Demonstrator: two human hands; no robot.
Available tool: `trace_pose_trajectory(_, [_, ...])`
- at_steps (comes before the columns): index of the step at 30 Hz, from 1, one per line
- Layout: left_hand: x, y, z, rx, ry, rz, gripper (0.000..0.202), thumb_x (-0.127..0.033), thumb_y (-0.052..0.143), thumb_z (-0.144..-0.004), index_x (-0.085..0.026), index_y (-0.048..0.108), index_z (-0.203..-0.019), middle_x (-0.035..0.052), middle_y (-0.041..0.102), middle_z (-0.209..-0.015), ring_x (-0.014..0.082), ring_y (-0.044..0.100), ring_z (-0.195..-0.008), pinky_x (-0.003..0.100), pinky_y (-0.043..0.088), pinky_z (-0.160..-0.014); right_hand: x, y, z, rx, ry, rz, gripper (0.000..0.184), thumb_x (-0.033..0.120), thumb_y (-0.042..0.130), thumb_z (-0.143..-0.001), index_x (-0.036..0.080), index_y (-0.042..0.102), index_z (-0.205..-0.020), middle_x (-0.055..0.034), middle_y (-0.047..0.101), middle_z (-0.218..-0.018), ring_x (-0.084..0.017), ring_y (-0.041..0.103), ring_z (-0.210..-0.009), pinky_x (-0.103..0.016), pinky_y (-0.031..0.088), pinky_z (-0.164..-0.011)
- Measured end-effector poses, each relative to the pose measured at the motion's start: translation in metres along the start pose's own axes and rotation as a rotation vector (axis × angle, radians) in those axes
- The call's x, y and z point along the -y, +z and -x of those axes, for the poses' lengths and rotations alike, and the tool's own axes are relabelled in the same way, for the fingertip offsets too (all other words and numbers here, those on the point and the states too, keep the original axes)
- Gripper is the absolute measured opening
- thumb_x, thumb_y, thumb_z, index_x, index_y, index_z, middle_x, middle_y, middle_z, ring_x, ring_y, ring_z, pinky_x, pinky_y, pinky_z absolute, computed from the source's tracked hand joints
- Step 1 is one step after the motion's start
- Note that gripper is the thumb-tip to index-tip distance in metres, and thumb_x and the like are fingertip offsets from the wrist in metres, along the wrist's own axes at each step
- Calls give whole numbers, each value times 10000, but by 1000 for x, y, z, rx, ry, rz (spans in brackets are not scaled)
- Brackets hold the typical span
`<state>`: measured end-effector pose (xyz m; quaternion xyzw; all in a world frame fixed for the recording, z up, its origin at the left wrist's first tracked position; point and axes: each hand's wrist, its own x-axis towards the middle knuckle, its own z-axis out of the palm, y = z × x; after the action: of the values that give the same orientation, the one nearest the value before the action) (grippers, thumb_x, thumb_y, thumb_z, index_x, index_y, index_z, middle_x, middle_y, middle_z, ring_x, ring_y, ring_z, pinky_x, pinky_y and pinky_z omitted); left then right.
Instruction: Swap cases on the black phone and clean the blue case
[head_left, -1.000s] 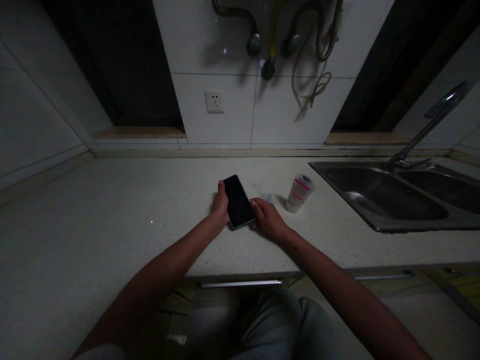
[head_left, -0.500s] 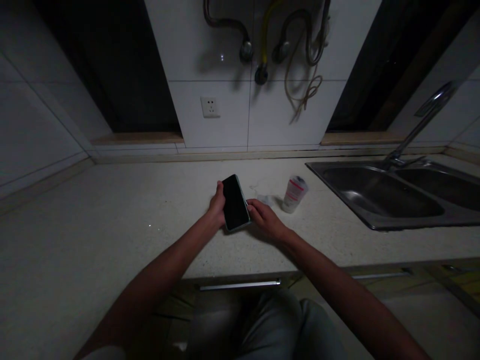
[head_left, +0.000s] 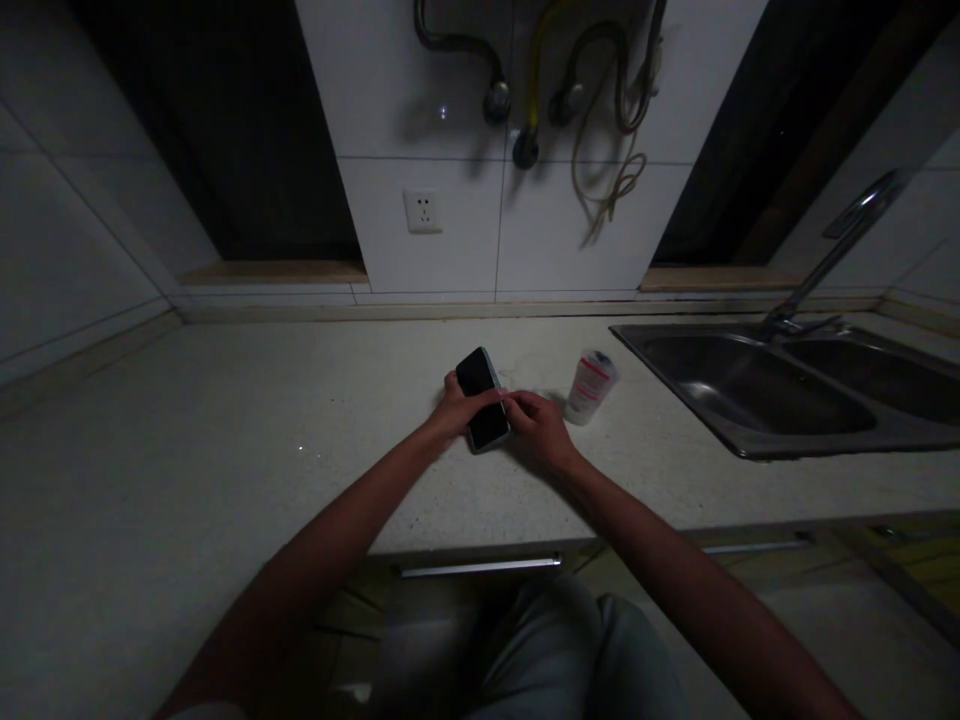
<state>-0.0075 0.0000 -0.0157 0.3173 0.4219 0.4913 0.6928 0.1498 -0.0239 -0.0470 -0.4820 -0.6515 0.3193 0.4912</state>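
A smartphone [head_left: 475,374] with a dark screen and a pale green edge is tilted above the counter. My left hand [head_left: 453,408] is wrapped around it from the left, with the thumb lying across the screen to the right edge. At that edge my right hand [head_left: 537,420] has its fingers pinched together, close to the left thumb tip. Whatever sits between the right fingertips is too small to make out. Just right of my right hand stands a clear plastic cup [head_left: 591,388] with pink print and something dark at its top.
The pale countertop [head_left: 247,430] runs along a tiled wall. On the right is a double steel sink [head_left: 757,390] with a tall faucet [head_left: 840,240]. A wall socket [head_left: 423,212] and several pipes [head_left: 499,95] are on the wall. A drawer handle [head_left: 480,568] lies below the counter edge.
My left thumb has moved from the phone's left side across the screen to its right edge. The phone and both hands have shifted slightly right.
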Motion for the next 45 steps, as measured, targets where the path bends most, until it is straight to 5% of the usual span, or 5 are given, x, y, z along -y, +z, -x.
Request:
trace_pose_trajectory(17, [-25,-4,14,268,0,-225,1006,-59,725,-542,-320,283,-1407,-45,556,-794,127,573,-599,306,513,-648,21,-7,5,175,-143,94,241,394,609,-794,189,688,-896,-12,671,-691,-129,565,-577,-239,438,-569])
trace_pose_trajectory(27, [-12,5,3,89,133,70,653,-63,582,-480,-266,483,-1093,-40,573,-745,153,595,-690,283,509,-682,28,-3,11,205,-143,-73,431,450,568,-897,238,564,-1272,-111,668,-1220,-235,655,-1062,-365,549,-854])
trace_pose_trajectory(33, [-19,1,1,76,-114,174,220,-139,526,-486,-195,462,-689,51,616,-694,201,594,-649,354,533,-643,27,-1,13,213,-215,60,435,470,515,-930,210,590,-1271,-115,682,-1195,-244,657,-1031,-341,534,-829])
trace_pose_trajectory(39, [-23,-8,-2,271,-313,136,153,-129,490,-515,-159,525,-661,95,643,-669,241,621,-662,443,558,-680,23,-6,10,189,-248,456,384,381,380,-998,176,661,-1159,-103,746,-904,-211,684,-756,-301,477,-704])
trace_pose_trajectory(45, [-25,-23,-9,312,-314,54,177,-56,476,-541,-139,544,-682,107,687,-719,231,664,-719,440,557,-770,20,-5,8,288,-223,558,350,285,472,-960,187,599,-1271,-128,740,-1054,-228,705,-865,-306,497,-741])
